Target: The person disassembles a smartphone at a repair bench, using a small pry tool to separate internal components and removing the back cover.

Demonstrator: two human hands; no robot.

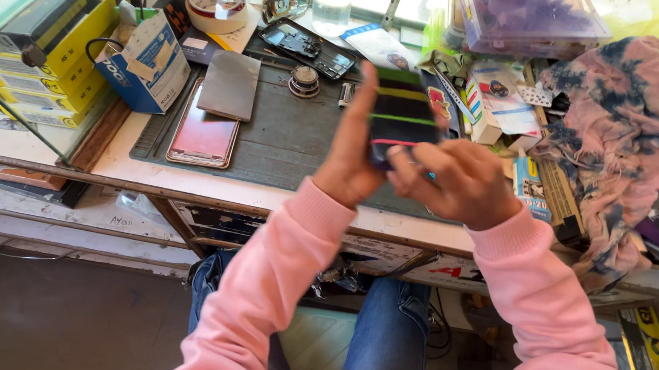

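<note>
- The left hand [350, 159] holds a phone [402, 117] upright above the front edge of the table [190, 187]; its grip is closed on the phone's left edge, with the thumb raised alongside.
- The right hand [457, 182] closes its fingers on the phone's lower end; a small blue-tipped item shows at the fingertips, too blurred to identify.
- The phone screen shows coloured horizontal stripes.
- A grey work mat [294, 140] lies on the table just beyond the hands. On it rest a second phone [203, 134] with a pinkish screen, a grey flat plate [230, 85] and an opened phone body [308, 47].
- A tape roll [217, 5] sits at the far left; a pink and blue cloth [627, 128] lies to the right.
- Recommended handling: support the phone by its edges, keep pressure off the striped screen, and work over the mat.
</note>
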